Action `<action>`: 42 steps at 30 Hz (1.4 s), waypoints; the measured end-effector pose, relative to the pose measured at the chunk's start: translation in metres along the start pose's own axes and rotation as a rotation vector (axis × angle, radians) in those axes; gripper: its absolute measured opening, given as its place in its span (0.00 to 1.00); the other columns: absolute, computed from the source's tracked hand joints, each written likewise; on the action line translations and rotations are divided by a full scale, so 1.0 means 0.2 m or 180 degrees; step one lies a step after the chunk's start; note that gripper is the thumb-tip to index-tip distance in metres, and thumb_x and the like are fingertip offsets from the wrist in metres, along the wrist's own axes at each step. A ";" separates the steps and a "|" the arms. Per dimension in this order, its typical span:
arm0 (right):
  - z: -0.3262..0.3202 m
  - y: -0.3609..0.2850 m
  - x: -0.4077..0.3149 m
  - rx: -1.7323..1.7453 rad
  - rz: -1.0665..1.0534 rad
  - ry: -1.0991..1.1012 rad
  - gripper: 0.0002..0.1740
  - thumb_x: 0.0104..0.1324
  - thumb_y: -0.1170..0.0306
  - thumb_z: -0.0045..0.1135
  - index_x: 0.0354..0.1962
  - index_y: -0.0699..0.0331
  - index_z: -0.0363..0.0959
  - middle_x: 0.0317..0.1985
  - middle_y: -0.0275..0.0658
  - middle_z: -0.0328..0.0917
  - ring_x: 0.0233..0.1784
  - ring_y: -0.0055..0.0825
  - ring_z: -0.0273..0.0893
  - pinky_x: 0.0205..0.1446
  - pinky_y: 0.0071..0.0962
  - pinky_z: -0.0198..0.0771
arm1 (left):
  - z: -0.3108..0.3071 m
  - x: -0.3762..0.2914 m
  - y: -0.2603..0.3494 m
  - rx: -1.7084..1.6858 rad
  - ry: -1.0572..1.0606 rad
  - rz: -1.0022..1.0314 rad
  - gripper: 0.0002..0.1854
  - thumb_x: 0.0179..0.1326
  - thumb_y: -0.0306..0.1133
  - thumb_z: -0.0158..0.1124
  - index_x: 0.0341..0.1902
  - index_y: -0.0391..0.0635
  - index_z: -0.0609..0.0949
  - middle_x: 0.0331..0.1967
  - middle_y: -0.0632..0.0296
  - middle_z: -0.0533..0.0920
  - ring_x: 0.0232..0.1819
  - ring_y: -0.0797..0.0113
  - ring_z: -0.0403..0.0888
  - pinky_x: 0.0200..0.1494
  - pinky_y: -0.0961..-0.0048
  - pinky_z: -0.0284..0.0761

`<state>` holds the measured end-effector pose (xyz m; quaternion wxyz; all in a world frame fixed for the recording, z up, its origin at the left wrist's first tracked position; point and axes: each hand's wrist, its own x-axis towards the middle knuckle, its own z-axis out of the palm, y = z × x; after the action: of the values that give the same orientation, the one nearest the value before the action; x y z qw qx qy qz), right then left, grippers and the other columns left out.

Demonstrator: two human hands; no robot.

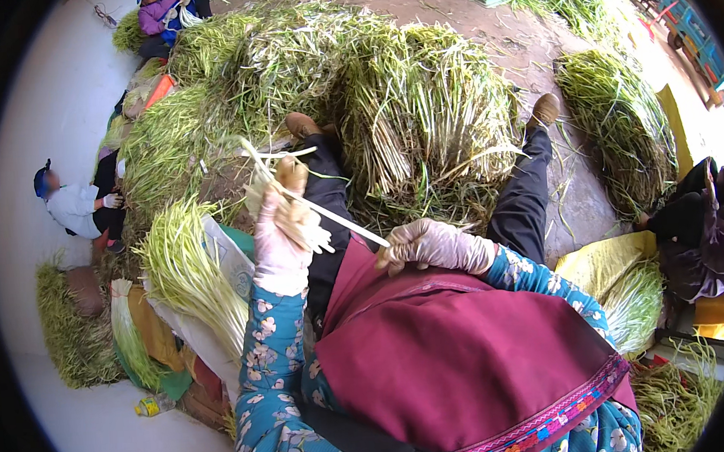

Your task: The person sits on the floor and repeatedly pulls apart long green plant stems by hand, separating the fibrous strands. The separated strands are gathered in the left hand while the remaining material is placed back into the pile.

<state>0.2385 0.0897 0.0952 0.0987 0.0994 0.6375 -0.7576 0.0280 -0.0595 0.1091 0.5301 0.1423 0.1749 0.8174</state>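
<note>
My left hand [284, 221], in a thin, soiled glove, is raised over my left thigh and holds several pale stalks. Their white ends [316, 235] stick out beside the palm. One long pale stalk [343, 219] slants from that hand down to my right hand [431, 246]. There, gloved fingertips pinch its lower end just above my maroon apron [468, 337]. Between my outstretched legs stands a big heap of yellow-green leafy stalks [423, 110], with brownish stems towards me. By my left forearm lies a bundle of cleaner, pale yellow stalks [193, 261] on white sacking [230, 253].
More stalk heaps lie ahead [277, 57] and to the right [617, 123]. Seated people are at the left [78, 206], far left [166, 17] and right [704, 236]. A yellow sheet [613, 260] bears pale stalks. A plastic bottle [154, 405] lies by the wall.
</note>
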 end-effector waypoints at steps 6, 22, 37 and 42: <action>-0.02 0.01 0.03 0.0349 0.0187 0.0527 0.21 0.68 0.52 0.58 0.42 0.63 0.81 0.27 0.33 0.81 0.26 0.16 0.74 0.32 0.19 0.69 | 0.00 -0.04 -0.35 0.1207 0.0613 -0.1422 0.30 0.64 0.39 0.61 0.67 0.39 0.67 0.61 0.52 0.75 0.34 0.70 0.82 0.35 0.72 0.82; -0.64 0.82 0.15 0.1729 0.0715 0.2271 0.36 0.68 0.64 0.56 0.68 0.65 0.53 0.48 0.33 0.76 0.36 0.21 0.76 0.36 0.23 0.73 | -0.02 0.07 0.09 -0.0092 0.0568 0.0453 0.23 0.70 0.37 0.56 0.67 0.51 0.68 0.16 0.78 0.65 0.18 0.85 0.65 0.19 0.85 0.62; -0.75 0.93 0.18 0.2543 0.0231 0.3031 0.11 0.72 0.58 0.47 0.41 0.54 0.72 0.34 0.33 0.84 0.24 0.15 0.73 0.24 0.16 0.61 | -0.07 -0.06 -0.34 0.0454 0.1125 -0.1102 0.14 0.65 0.42 0.62 0.41 0.44 0.75 0.19 0.69 0.68 0.24 0.71 0.70 0.37 0.66 0.76; -0.64 0.72 -0.12 0.2269 -0.0164 0.3263 0.14 0.72 0.66 0.45 0.50 0.62 0.73 0.32 0.36 0.83 0.16 0.09 0.61 0.17 0.10 0.53 | -0.15 -0.05 -0.33 -0.0220 0.0876 -0.1060 0.12 0.70 0.41 0.56 0.43 0.44 0.74 0.16 0.72 0.62 0.19 0.76 0.61 0.29 0.73 0.64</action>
<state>0.3055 0.1920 -0.0562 -0.2772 0.4617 0.3141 -0.7819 0.0740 -0.0476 0.0527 0.6335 -0.0197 0.2385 0.7358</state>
